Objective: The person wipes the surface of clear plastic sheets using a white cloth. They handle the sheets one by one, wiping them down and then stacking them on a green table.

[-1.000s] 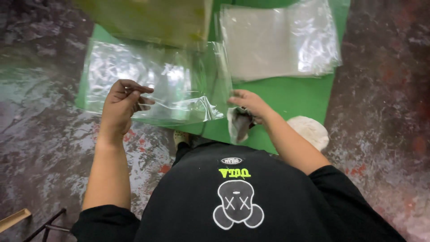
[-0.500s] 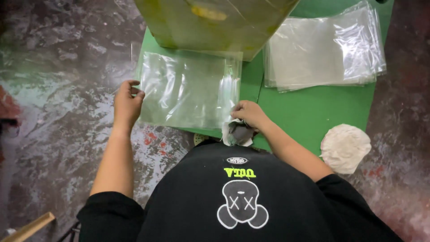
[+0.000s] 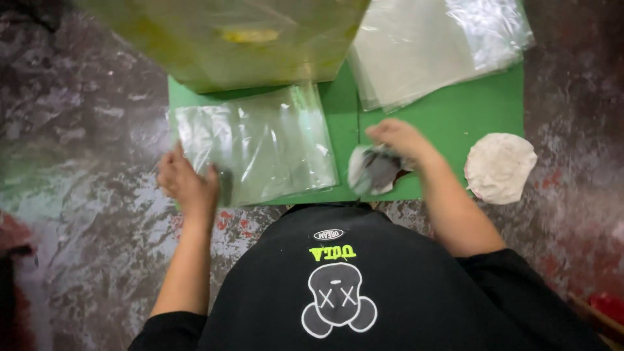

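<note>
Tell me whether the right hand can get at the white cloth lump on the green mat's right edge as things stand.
Probably yes. The right hand lies on the green mat holding a dirty rag, and only bare mat shows between it and the white cloth lump. The rag keeps its fingers busy, though.

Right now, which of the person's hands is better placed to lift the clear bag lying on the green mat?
Probably the left hand: it rests on the clear bag's left edge, while the right hand holds a crumpled rag beside it.
</note>
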